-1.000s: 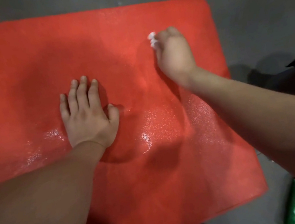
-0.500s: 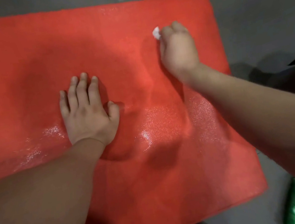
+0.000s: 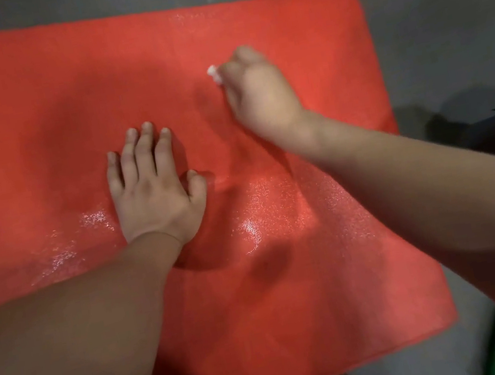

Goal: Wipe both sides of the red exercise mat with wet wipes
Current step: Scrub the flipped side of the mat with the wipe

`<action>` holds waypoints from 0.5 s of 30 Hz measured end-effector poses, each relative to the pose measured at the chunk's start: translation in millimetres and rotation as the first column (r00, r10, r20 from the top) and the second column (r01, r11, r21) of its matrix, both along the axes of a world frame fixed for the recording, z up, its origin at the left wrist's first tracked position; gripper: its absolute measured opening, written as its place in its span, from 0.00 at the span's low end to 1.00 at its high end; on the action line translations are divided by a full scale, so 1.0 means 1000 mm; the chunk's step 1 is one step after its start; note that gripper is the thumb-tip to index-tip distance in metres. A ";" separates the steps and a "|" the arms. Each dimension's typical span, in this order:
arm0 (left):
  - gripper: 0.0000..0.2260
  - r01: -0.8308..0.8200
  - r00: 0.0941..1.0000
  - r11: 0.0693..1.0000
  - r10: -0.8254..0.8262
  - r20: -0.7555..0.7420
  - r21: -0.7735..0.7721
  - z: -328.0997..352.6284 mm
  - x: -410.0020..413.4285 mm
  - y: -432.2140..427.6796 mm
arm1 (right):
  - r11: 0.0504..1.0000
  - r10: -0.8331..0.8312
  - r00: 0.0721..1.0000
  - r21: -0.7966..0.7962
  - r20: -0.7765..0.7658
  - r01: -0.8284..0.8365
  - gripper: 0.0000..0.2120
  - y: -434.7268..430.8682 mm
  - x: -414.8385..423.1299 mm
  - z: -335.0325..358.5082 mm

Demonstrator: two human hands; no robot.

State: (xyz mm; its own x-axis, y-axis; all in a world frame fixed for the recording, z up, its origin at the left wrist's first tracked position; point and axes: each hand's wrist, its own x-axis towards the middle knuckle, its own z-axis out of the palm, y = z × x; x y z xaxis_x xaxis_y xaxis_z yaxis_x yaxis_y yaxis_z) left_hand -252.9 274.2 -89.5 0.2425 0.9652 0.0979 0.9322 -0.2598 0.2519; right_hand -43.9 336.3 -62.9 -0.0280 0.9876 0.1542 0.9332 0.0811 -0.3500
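under right hand [image 3: 258, 93], wet wipe [image 3: 214, 73]

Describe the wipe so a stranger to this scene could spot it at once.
A red mat fills most of the view. On it, find the right hand, the fisted one farther up the mat. The wipe is the small white wad poking out by its knuckles, the only solid white lump on the red.

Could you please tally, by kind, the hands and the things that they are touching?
Bare hands: 2 (left hand, right hand)
Red foam exercise mat: 1
Crumpled white wet wipe: 1
Total: 4
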 end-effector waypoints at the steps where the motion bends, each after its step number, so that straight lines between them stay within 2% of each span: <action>1: 0.31 -0.003 1.000 1.000 0.003 -0.001 0.002 0.000 0.000 0.000 | 0.990 0.142 0.990 -0.024 -0.017 -0.142 0.08 -0.010 -0.011 -0.001; 3: 0.31 -0.002 1.000 1.000 0.002 -0.005 0.013 0.000 0.000 0.000 | 0.944 0.329 0.944 -0.042 0.017 -0.328 0.11 -0.015 -0.011 0.002; 4: 0.31 0.001 1.000 1.000 -0.001 -0.006 0.014 0.000 0.000 0.000 | 0.941 0.337 0.941 -0.036 0.044 -0.335 0.13 -0.008 -0.002 0.004; 5: 0.31 0.004 1.000 1.000 -0.003 -0.006 0.012 0.000 0.001 0.000 | 0.960 0.278 0.958 -0.016 0.074 -0.278 0.14 0.002 0.011 0.004; 7: 0.31 0.001 1.000 1.000 -0.001 -0.005 0.006 0.000 0.000 0.000 | 0.999 0.035 0.996 0.031 0.083 -0.038 0.15 0.022 0.036 0.005; 9: 0.31 0.003 1.000 1.000 -0.003 -0.002 0.007 0.000 0.000 0.000 | 0.983 -0.185 0.981 0.026 0.053 0.184 0.15 0.033 0.044 0.004; 10: 0.31 0.006 1.000 1.000 -0.006 -0.003 0.010 0.000 0.000 0.001 | 0.975 -0.219 0.975 0.032 0.046 0.218 0.15 0.033 0.037 0.002; 12: 0.31 0.008 1.000 1.000 -0.008 -0.010 0.013 0.000 0.000 0.000 | 0.991 -0.130 0.991 0.040 0.005 0.130 0.12 0.026 0.011 -0.002; 15: 0.31 0.002 1.000 1.000 -0.002 -0.014 0.015 0.000 0.000 0.000 | 0.973 0.225 0.974 -0.045 0.001 -0.224 0.08 0.010 -0.012 -0.006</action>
